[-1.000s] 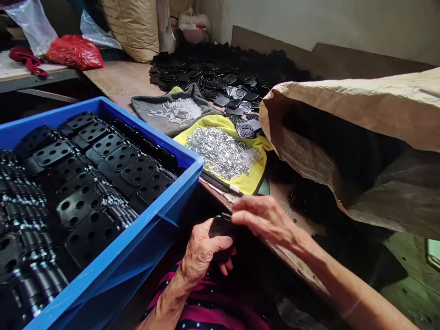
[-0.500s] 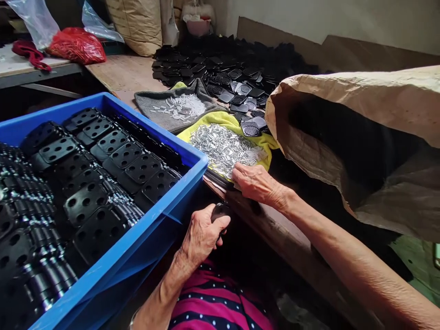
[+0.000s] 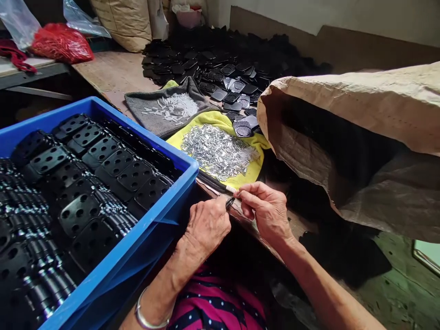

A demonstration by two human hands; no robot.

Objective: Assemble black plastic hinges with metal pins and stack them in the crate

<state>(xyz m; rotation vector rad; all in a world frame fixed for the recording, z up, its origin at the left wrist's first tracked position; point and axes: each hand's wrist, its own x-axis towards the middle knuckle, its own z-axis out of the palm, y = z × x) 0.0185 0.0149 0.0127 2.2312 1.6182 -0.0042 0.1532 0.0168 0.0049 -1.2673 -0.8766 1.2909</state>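
My left hand is closed around a small black plastic piece, most of which the fingers hide. Thumb and forefinger of my right hand are pinched together right beside that piece. What they hold is too small to make out. Just beyond both hands, a heap of short silvery metal pins lies on a yellow cloth. A dark grey cloth behind it carries small white pieces.
At left stands a blue crate packed with rows of black pieces with round holes. A large pile of flat black pieces covers the back of the table. An open brown paper sack lies at right. A red bag sits far left.
My right hand has come back from the edge of the metal pins to my left hand. My left hand has turned and risen slightly, still holding the black plastic piece. The view has shifted.
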